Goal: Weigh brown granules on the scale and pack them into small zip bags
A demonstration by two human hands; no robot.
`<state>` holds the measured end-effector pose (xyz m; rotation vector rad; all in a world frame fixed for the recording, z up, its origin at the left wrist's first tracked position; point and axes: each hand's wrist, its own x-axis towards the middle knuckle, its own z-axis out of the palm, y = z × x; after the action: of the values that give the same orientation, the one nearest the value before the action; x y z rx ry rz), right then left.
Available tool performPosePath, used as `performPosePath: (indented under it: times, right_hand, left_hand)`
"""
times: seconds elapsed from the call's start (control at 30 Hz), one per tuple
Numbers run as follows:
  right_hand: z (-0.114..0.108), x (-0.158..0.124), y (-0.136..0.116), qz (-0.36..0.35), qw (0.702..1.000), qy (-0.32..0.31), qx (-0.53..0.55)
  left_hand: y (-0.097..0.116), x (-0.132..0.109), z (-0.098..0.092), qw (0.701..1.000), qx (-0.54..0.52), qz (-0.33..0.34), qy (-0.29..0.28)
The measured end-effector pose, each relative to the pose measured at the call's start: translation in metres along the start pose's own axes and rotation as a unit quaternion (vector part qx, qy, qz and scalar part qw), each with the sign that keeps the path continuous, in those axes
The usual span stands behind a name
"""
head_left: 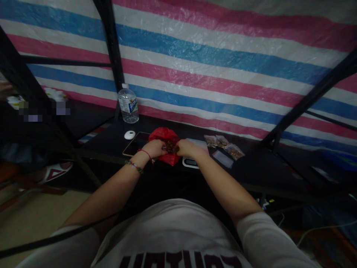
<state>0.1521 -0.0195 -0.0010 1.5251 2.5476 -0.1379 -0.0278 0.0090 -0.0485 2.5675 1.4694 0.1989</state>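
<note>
A red plastic bag (170,160) lies open on the black table, with small brown dried pieces (170,144) inside it. My left hand (156,148) reaches in from the left, its fingers bent together over the pieces. From the right comes my right hand (186,148), fingertips closed at the same spot. What either hand pinches is too dark and small to name. Under my right wrist sits a white kitchen scale (190,162) with a small display. A tablet or large phone (135,144) lies partly beneath the bag on the left.
Several clear packets of brown pieces (234,151) and a flat clear bag (223,159) lie right of the scale. A white oval object (129,135) and a plastic bottle (128,106) stand left. Black metal posts (113,48) frame the table before a striped sheet (209,63).
</note>
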Motion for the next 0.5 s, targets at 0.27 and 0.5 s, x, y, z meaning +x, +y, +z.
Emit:
performPosePath:
  times: [0.27,0.5]
  right_hand:
    - [0.000,0.008,-0.011,-0.014,1.000,0.004,0.017]
    - [0.006,0.010,-0.006,-0.001,1.000,0.015,0.010]
  left_hand:
    - [0.005,0.000,-0.001,0.999,-0.036,-0.002,-0.013]
    - [0.001,-0.001,0.000,0.997,-0.072,-0.012,0.015]
